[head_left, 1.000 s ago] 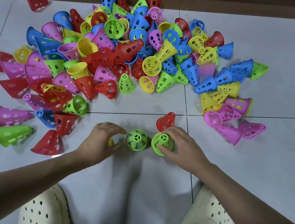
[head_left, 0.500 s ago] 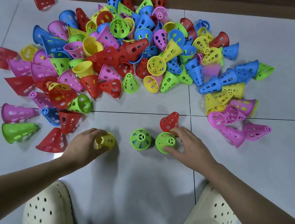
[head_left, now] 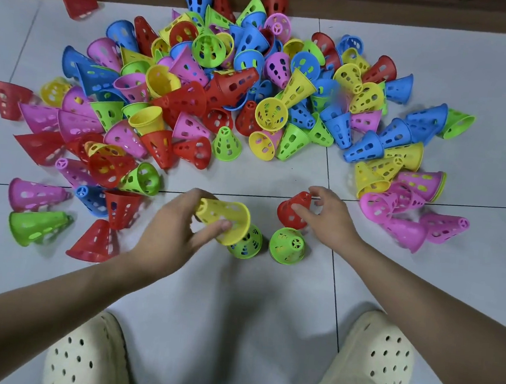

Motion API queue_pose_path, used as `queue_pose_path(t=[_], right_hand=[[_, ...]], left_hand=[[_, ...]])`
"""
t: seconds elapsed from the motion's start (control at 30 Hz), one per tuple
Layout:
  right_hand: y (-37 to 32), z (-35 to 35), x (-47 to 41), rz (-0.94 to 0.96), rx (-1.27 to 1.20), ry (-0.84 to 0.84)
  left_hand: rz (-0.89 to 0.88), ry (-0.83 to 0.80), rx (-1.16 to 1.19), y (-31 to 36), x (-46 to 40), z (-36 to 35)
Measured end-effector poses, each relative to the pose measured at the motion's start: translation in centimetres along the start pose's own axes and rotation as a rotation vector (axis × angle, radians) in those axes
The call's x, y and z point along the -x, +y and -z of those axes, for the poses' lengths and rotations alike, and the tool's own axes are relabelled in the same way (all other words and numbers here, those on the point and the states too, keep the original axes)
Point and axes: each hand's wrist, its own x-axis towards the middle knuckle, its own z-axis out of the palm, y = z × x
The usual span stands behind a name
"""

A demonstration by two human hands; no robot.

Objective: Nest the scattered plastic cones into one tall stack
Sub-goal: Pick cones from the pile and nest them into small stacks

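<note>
My left hand (head_left: 175,228) grips a yellow cone (head_left: 228,217), tilted on its side, its wide mouth over an upright green cone (head_left: 247,243) on the floor. A second green cone (head_left: 288,245) stands upright just right of it. My right hand (head_left: 326,218) pinches a red cone (head_left: 294,209) lying on its side behind that second green cone. A big heap of perforated cones (head_left: 224,88) in red, blue, pink, yellow and green lies scattered further back.
Loose cones lie at the left: a pink cone (head_left: 35,195), a green one (head_left: 37,226) and a red one (head_left: 95,244). A pink cluster (head_left: 408,217) sits at the right. My two cream clogs (head_left: 362,363) stand on the grey tile floor (head_left: 229,312) near me.
My left hand has lifted the yellow cone and carried it right, over the left green cone. My right hand has let go of the right green cone and taken hold of the red cone.
</note>
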Motion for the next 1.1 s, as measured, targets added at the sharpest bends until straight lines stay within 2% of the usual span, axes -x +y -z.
queue_pose_path(t=[0.1,0.2,0.33,0.4,0.5,0.63,0.9,1.03,1.1], right_hand=[[0.2,-0.2,-0.3,0.048,0.022,-0.032],[0.4,-0.2,-0.1,0.076,0.012,-0.033],[-0.6,1.1,0.9,0.093,-0.12,0.076],[-1.8,2.2,2.3,0.123,-0.246,0.149],[-2.8,3.2,4.9,0.206,-0.329,0.229],[-2.5,3.4,8.2,0.347,-0.201,0.234],[-1.1,1.3,9.3,0.496,0.022,0.087],[0.3,0.4,8.4,0.477,0.131,-0.044],[0.9,0.2,8.1,0.421,0.117,-0.11]], left_hand=[[-0.112,-0.11,-0.096,1.2,-0.1,-1.4],[-0.228,-0.15,-0.229,1.4,-0.2,-2.8],[-0.374,-0.204,-0.417,-0.3,-0.5,-4.1],[-0.334,-0.234,-0.441,-1.2,-0.6,-4.3],[-0.156,-0.258,-0.355,-1.7,-0.9,-4.5],[-0.06,-0.271,-0.264,-2.0,-1.3,-4.9],[-0.015,-0.274,-0.153,-1.9,-2.1,-4.9],[-0.23,-0.298,-0.239,-1.7,-2.3,-3.3],[-0.27,-0.25,-0.223,-1.5,-3.1,-2.5]])
